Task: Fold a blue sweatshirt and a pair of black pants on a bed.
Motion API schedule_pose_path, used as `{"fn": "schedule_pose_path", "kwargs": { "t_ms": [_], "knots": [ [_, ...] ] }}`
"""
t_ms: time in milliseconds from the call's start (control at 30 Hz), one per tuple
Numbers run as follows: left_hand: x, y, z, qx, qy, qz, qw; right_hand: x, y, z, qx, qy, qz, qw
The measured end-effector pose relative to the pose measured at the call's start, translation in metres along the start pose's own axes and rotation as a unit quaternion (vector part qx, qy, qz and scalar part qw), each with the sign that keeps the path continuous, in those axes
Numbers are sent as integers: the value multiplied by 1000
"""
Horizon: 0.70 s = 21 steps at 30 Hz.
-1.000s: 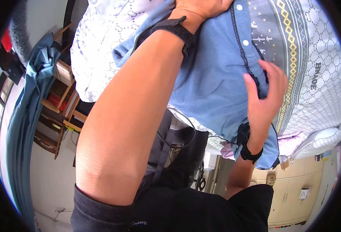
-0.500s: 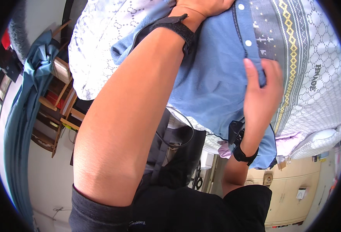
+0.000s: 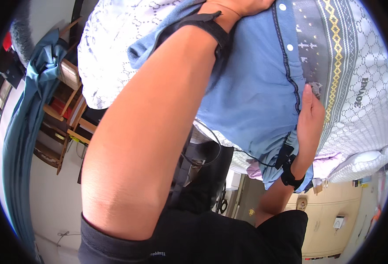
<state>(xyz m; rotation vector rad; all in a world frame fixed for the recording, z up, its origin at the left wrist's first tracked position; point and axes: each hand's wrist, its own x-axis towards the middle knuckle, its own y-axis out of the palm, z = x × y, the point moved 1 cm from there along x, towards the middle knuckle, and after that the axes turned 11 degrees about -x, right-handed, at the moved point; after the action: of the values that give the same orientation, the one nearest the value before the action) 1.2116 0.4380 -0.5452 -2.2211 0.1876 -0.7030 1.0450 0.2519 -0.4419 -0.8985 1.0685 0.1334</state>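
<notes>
A blue shirt (image 3: pixel 251 75) with white round buttons and dark trim lies spread over a patterned bed cover (image 3: pixel 370 57). My left hand (image 3: pixel 242 6) rests on the shirt's upper part. The picture's top edge cuts it off, so its fingers cannot be made out. My right hand (image 3: pixel 311 116) is at the shirt's buttoned edge, thumb stretched along it and fingers folded under, their tips hidden. Bunched blue cloth lies beside that wrist. Both wrists wear black straps, and a small black device (image 3: pixel 285 154) sits at the right one.
A black cable (image 3: pixel 218 154) loops below the shirt. At the left are a teal curtain (image 3: pixel 20 145) and wooden shelving (image 3: pixel 51 149). A white pillow (image 3: pixel 363 160) lies at the right, above a pale cabinet (image 3: pixel 330 215).
My right hand has moved right and slightly down, and its spread fingers have folded out of sight. The shirt's trimmed edge has shifted right with it. My left hand stays on the cloth.
</notes>
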Motion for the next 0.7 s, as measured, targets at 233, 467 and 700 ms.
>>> {"fn": "schedule_pose_path", "kwargs": {
  "t_ms": [233, 467, 700],
  "knots": [
    [-5, 0, -4, -1, -13, 18, 1000, 17, -24, -8, 17, -6, -307, 952],
    [0, -6, -4, -4, -21, 27, 999, 63, 27, -32, -126, -59, -552, 822],
    [-2, -1, -11, -8, -31, 33, 999, 72, 35, -41, -108, -115, -559, 814]
  ]
}}
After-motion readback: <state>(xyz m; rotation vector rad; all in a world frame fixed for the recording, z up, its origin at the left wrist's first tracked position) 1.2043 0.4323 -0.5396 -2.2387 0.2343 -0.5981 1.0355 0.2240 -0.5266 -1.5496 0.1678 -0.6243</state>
